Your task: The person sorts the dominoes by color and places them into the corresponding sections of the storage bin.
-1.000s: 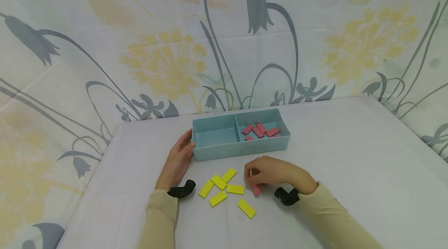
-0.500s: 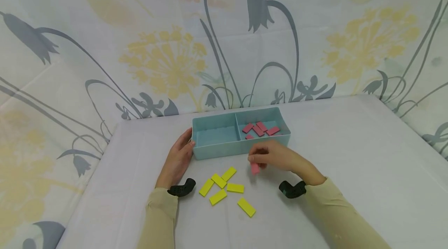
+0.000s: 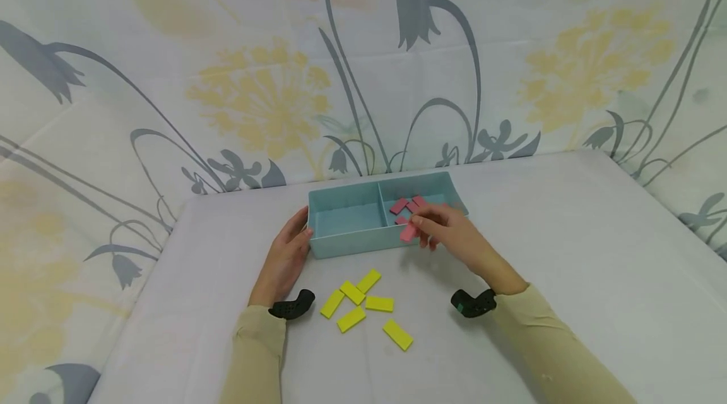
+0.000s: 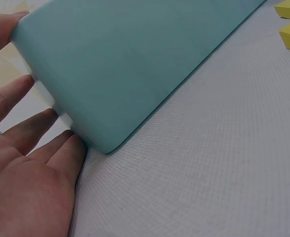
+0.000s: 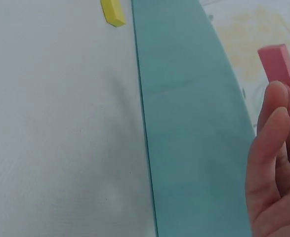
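The right hand point(image 3: 454, 237) pinches a pink block point(image 3: 408, 232) by the near rim of the blue box point(image 3: 349, 243), at its right compartment; the block's long axis slants down-left toward the person. The left hand point(image 3: 286, 262) touches the box's left end, fingers point(image 4: 11, 98) spread, gaps only the left wrist view reveals.

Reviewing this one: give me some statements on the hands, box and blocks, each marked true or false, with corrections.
1. The right hand pinches a pink block. True.
2. The left hand touches the left end of the blue box. True.
3. Three yellow blocks show in the head view. False: six do.
4. The yellow blocks lie inside the box. False: they lie on the white cloth in front of it.
5. A divider splits the box into two compartments. True.
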A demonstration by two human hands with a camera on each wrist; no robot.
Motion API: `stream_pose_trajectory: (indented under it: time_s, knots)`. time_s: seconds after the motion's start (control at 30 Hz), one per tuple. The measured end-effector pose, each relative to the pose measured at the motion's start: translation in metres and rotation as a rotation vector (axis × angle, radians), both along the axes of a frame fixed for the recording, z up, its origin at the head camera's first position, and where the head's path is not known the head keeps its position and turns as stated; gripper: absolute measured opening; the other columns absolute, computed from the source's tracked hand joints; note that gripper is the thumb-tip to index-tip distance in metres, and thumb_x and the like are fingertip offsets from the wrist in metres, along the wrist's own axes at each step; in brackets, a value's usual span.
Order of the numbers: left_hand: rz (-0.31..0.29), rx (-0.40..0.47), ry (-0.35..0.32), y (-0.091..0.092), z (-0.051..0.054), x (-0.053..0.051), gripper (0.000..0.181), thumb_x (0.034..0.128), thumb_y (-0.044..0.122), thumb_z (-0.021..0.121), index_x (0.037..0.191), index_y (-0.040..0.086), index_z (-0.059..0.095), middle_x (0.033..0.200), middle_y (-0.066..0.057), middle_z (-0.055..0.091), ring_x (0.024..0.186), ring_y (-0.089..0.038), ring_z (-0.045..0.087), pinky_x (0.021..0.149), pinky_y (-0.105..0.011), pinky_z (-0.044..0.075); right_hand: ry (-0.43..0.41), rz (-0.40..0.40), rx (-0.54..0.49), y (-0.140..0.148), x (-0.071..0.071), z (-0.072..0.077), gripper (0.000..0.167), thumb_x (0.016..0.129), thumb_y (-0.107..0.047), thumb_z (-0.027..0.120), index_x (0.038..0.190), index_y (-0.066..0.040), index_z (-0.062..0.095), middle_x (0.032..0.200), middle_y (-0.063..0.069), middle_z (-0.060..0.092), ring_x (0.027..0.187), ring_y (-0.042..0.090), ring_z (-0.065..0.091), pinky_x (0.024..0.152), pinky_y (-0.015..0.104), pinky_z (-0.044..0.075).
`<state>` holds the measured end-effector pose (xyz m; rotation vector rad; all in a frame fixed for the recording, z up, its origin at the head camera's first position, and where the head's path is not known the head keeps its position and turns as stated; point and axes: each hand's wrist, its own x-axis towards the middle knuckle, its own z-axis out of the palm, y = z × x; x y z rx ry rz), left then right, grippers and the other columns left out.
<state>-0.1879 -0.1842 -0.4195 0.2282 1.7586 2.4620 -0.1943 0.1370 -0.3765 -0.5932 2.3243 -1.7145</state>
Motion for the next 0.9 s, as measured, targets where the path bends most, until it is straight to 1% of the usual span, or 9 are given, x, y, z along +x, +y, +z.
stream_pose_trajectory:
  time_s: [0.07, 0.2, 0.33, 0.53, 0.7, 0.83, 0.87, 0.9]
  knots:
    - [-0.006, 0.005, 0.009, 0.0, 0.0, 0.0, 0.055, 0.093, 0.006, 0.045, 0.142, 0.008, 0.019, 0.148, -0.006, 0.011, 0.134, -0.019, 0.015, 0.106, -0.032, 0.016, -0.001, -0.034, -0.026, 0.001, 0.0, 0.001, 0.03, 0.09, -0.034, 0.052, 0.105, -0.008, 0.057, 0.091, 0.022, 0.059, 0.075, 0.039, 0.054, 0.061, 0.036, 0.05]
    - [-0.008, 0.012, 0.014, 0.0, -0.001, 0.001, 0.058, 0.0916, 0.01, 0.049, 0.142, 0.007, 0.02, 0.148, -0.006, 0.012, 0.133, -0.018, 0.016, 0.106, -0.031, 0.017, 0.001, -0.087, -0.053, 0.004, 0.0, 0.002, 0.03, 0.09, -0.032, 0.052, 0.109, -0.008, 0.055, 0.098, 0.019, 0.058, 0.076, 0.032, 0.056, 0.062, 0.035, 0.05]
    - [-0.011, 0.017, 0.018, 0.0, -0.001, 0.001, 0.059, 0.0909, 0.011, 0.051, 0.141, 0.008, 0.021, 0.148, -0.005, 0.012, 0.133, -0.018, 0.016, 0.106, -0.031, 0.016, -0.005, -0.132, -0.069, 0.006, -0.001, 0.003, 0.029, 0.091, -0.028, 0.051, 0.112, -0.009, 0.054, 0.101, 0.016, 0.058, 0.073, 0.029, 0.058, 0.063, 0.035, 0.051]
    - [-0.007, 0.013, 0.012, 0.0, 0.0, 0.001, 0.058, 0.0909, 0.011, 0.051, 0.141, 0.009, 0.021, 0.148, -0.004, 0.012, 0.134, -0.017, 0.015, 0.106, -0.031, 0.016, -0.033, -0.194, -0.05, 0.009, -0.002, 0.002, 0.031, 0.091, -0.028, 0.051, 0.117, -0.011, 0.053, 0.108, 0.018, 0.058, 0.068, 0.03, 0.059, 0.061, 0.032, 0.05]
    - [-0.006, 0.011, 0.009, 0.0, 0.0, 0.002, 0.058, 0.0911, 0.011, 0.051, 0.141, 0.009, 0.021, 0.148, -0.004, 0.012, 0.134, -0.017, 0.014, 0.106, -0.031, 0.016, -0.062, -0.227, -0.011, 0.01, -0.004, -0.002, 0.031, 0.091, -0.026, 0.051, 0.118, -0.011, 0.053, 0.109, 0.013, 0.058, 0.067, 0.028, 0.06, 0.06, 0.031, 0.05]
    - [-0.006, 0.012, 0.014, 0.0, 0.0, 0.001, 0.056, 0.0925, 0.007, 0.047, 0.141, 0.008, 0.02, 0.148, -0.005, 0.011, 0.134, -0.018, 0.014, 0.107, -0.032, 0.015, -0.055, -0.239, 0.039, 0.012, -0.004, -0.005, 0.036, 0.091, -0.028, 0.051, 0.122, -0.011, 0.052, 0.111, 0.01, 0.058, 0.067, 0.027, 0.06, 0.06, 0.031, 0.05]
    - [-0.008, 0.011, 0.016, 0.0, 0.0, 0.001, 0.055, 0.0927, 0.006, 0.046, 0.142, 0.008, 0.02, 0.148, -0.005, 0.011, 0.134, -0.018, 0.014, 0.107, -0.032, 0.015, -0.054, -0.241, 0.048, 0.011, -0.003, -0.002, 0.036, 0.091, -0.028, 0.05, 0.123, -0.01, 0.051, 0.113, 0.011, 0.058, 0.067, 0.029, 0.06, 0.061, 0.032, 0.05]
    - [-0.008, 0.011, 0.015, 0.0, 0.0, 0.0, 0.055, 0.0929, 0.006, 0.045, 0.142, 0.008, 0.02, 0.148, -0.005, 0.011, 0.134, -0.018, 0.014, 0.107, -0.032, 0.015, -0.05, -0.244, 0.056, 0.011, -0.003, -0.002, 0.038, 0.091, -0.028, 0.05, 0.124, -0.011, 0.05, 0.114, 0.01, 0.057, 0.067, 0.029, 0.06, 0.061, 0.032, 0.05]
